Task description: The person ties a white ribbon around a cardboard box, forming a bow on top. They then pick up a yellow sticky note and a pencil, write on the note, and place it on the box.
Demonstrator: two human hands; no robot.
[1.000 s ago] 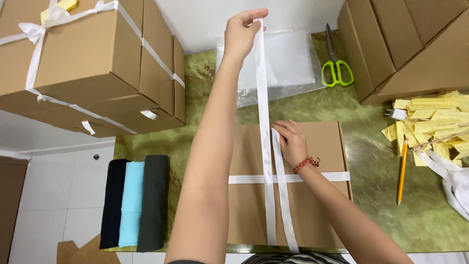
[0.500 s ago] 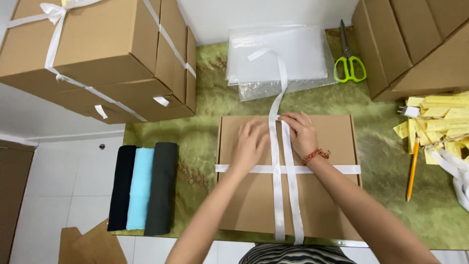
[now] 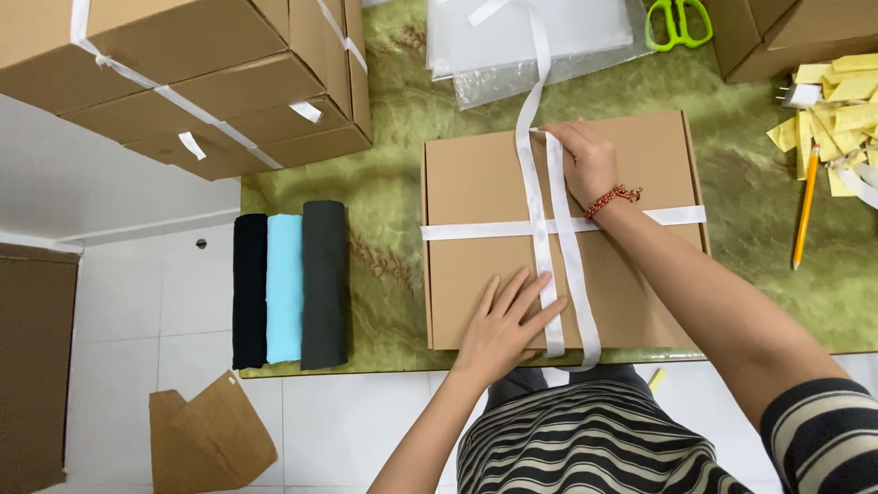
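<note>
A flat brown cardboard box (image 3: 476, 183) lies on the green marbled table (image 3: 393, 201), crossed by a white ribbon (image 3: 535, 197) running both ways. My left hand (image 3: 506, 322) lies flat with fingers spread on the box's near edge, pressing the ribbon's lower end. My right hand (image 3: 582, 157) rests on the box's far edge, fingers down on the ribbon where it bends over the top. A red bead bracelet (image 3: 611, 198) circles my right wrist. The ribbon's free end trails away over clear plastic bags (image 3: 521, 37).
Ribbon-tied cardboard boxes (image 3: 183, 73) are stacked at the far left. Three rolled cloths, black, light blue and dark grey (image 3: 288, 284), lie at the table's left edge. Green scissors (image 3: 679, 20), yellow paper slips (image 3: 837, 101) and a pencil (image 3: 805, 215) sit to the right. More boxes (image 3: 786, 32) stand far right.
My left hand came down from holding the ribbon high, then slid along the box to its near edge. My right hand stayed on the ribbon at the far edge.
</note>
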